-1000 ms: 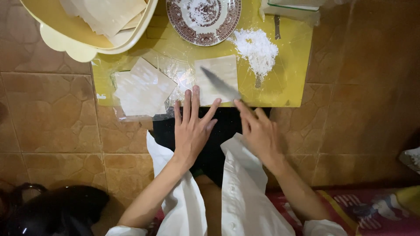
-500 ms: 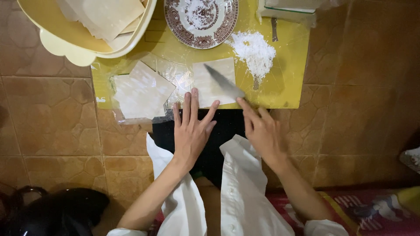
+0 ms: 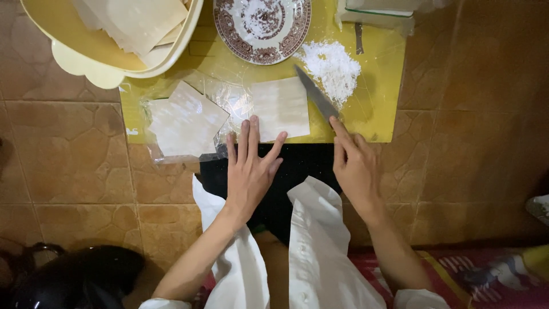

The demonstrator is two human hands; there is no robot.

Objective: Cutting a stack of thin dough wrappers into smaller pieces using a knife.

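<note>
The person's left hand [image 3: 251,166] lies flat with its fingers spread, the fingertips resting on the near edge of a pale square pastry sheet [image 3: 281,109] that sits on a yellow plastic cutting mat [image 3: 377,109]. The right hand [image 3: 355,166] is closed around the handle of a grey-bladed kitchen knife [image 3: 316,94], forefinger stretched along the spine; the handle itself is hidden in the palm. The blade runs toward eleven o'clock from that hand, and its tip lies just beside the far right corner of the pastry sheet.

At three o'clock of the blade lies a loose heap of white flour [image 3: 333,68], close to it. At nine o'clock of the left hand, a stack of thin pale pastry sheets in clear plastic wrap [image 3: 183,120] lies tilted, its near edge hanging off the mat. At twelve o'clock of the pastry sheet stands a round plate with a brown patterned rim [image 3: 263,26], dusted white inside. At eleven o'clock, a cream plastic bowl [image 3: 103,60] holds more pale sheets. The mat rests on a brown tiled floor [image 3: 68,154]. White sleeves fall away from both forearms.
</note>
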